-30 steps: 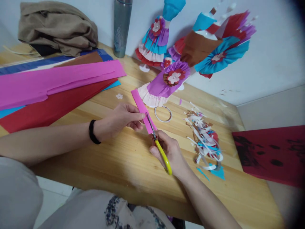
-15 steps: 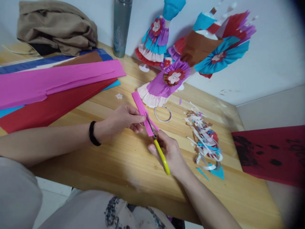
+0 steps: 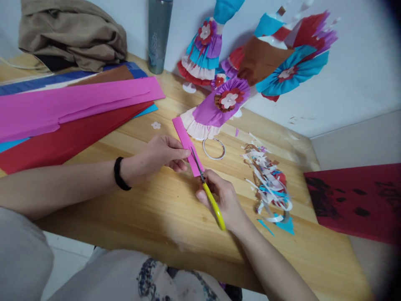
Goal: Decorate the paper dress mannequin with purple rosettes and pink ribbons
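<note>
My left hand pinches the left edge of a narrow pink paper strip between thumb and fingers. Fingers of my right hand are closed around the yellow-handled scissors. The scissor blades lie along the lower part of the strip, pointing up and away from me. Just beyond the strip's far end lies a doll-like figure with a purple and pale pink paper skirt. A white ring rests on the table right of the strip.
Pink and red paper sheets lie at the left, below a brown cloth. A bottle and a layered paper dress stand by the wall. Paper scraps are heaped at right, near a red sheet.
The thin pink sliver that stood out from the strip's right edge no longer shows there. Both hands keep nearly the same place, with the scissors still at the strip.
</note>
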Action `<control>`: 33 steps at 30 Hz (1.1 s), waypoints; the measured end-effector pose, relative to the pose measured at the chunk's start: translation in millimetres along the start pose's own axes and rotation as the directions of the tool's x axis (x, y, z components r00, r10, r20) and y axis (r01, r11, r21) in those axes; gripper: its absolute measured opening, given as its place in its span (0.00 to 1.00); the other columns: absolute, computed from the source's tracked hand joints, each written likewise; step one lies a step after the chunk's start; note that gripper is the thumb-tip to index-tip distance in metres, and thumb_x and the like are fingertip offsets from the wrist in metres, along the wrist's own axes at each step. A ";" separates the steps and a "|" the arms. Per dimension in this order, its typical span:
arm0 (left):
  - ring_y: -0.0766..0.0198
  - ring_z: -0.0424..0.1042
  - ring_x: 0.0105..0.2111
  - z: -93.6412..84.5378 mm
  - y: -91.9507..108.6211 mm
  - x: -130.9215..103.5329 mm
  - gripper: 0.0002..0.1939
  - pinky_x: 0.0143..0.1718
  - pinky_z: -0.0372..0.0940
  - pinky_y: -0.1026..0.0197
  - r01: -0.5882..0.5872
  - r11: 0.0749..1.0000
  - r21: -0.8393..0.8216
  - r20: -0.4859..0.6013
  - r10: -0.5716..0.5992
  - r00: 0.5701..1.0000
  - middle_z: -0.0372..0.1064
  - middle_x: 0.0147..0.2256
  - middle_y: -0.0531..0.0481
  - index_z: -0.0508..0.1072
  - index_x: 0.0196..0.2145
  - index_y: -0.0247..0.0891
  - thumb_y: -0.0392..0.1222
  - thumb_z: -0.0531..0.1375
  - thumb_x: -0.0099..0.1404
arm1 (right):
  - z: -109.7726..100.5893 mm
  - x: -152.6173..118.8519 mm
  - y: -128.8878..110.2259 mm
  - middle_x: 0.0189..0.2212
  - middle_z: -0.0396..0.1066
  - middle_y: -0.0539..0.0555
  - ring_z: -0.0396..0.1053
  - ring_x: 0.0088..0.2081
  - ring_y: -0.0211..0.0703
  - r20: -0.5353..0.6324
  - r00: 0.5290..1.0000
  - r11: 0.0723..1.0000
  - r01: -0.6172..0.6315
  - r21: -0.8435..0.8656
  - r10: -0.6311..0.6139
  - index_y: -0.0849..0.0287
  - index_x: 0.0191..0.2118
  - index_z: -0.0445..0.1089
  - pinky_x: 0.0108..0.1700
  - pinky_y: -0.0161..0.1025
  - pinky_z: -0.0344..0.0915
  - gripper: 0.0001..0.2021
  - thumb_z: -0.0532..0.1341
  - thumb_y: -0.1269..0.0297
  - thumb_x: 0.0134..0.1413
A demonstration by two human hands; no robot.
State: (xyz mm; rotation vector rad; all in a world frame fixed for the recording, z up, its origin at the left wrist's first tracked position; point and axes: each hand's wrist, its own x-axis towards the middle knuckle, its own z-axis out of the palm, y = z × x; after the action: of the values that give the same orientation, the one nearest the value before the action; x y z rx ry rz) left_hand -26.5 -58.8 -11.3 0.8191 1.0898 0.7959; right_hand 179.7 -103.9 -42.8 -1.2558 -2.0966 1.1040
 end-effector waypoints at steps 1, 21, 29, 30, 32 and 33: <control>0.70 0.68 0.17 0.1 0.5 -0.6 0.10 0.22 0.63 0.69 0.000 1.000 0.001 0.005 0.000 1.000 0.70 0.17 0.50 0.74 0.21 0.30 0.31 0.61 0.60 | 0.3 0.0 0.2 0.25 0.55 0.46 0.52 0.26 0.36 -0.001 1.000 1.000 0.001 -0.005 -0.001 0.58 0.36 0.63 0.27 0.35 0.50 0.15 0.60 0.50 0.57; 0.70 0.69 0.19 -4.9 -2.7 1.1 0.08 0.24 0.64 0.68 0.007 0.997 -0.074 0.083 -0.001 0.997 0.72 0.19 0.47 0.74 0.22 0.29 0.33 0.62 0.59 | 6.4 0.0 4.7 0.24 0.55 0.46 0.50 0.24 0.34 -0.092 0.996 0.999 0.013 0.030 -0.010 0.59 0.37 0.68 0.26 0.35 0.50 0.15 0.64 0.51 0.56; 0.69 0.70 0.20 -7.4 -3.4 1.6 0.06 0.25 0.65 0.68 -0.014 0.991 -0.131 0.081 0.024 0.996 0.71 0.21 0.49 0.73 0.25 0.30 0.33 0.65 0.57 | 8.0 -1.3 2.5 0.23 0.55 0.46 0.50 0.23 0.34 -0.121 0.993 1.000 -0.008 0.008 0.009 0.59 0.40 0.71 0.24 0.34 0.49 0.17 0.63 0.49 0.55; 0.69 0.70 0.20 -7.5 -3.2 1.4 0.06 0.24 0.65 0.68 -0.018 0.991 -0.134 0.074 0.028 0.997 0.72 0.21 0.48 0.73 0.25 0.30 0.33 0.64 0.58 | 8.2 -1.4 2.7 0.23 0.55 0.46 0.50 0.23 0.34 -0.123 0.992 1.000 -0.008 0.006 0.009 0.59 0.39 0.71 0.24 0.34 0.49 0.17 0.63 0.49 0.55; 0.69 0.71 0.20 -7.5 -2.3 0.9 0.06 0.24 0.65 0.68 -0.023 0.991 -0.131 0.054 0.030 0.998 0.72 0.21 0.47 0.73 0.25 0.29 0.32 0.62 0.59 | 8.5 -1.3 3.1 0.23 0.54 0.46 0.49 0.23 0.34 -0.127 0.992 1.000 -0.011 0.009 0.013 0.59 0.39 0.70 0.24 0.34 0.48 0.17 0.63 0.49 0.55; 0.69 0.71 0.20 -7.4 -1.7 0.5 0.07 0.23 0.65 0.68 -0.021 0.992 -0.126 0.045 0.027 0.999 0.72 0.21 0.47 0.73 0.24 0.29 0.32 0.62 0.60 | 8.5 -1.2 3.3 0.23 0.54 0.46 0.49 0.23 0.34 -0.128 0.992 1.000 -0.014 0.013 0.015 0.58 0.38 0.69 0.24 0.34 0.48 0.17 0.63 0.49 0.55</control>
State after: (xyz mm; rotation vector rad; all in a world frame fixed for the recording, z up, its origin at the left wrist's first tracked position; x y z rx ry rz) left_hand -33.2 -57.9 -14.9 0.7427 0.9797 0.8530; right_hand 176.0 -107.5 -50.4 -1.3029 -1.9863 1.0126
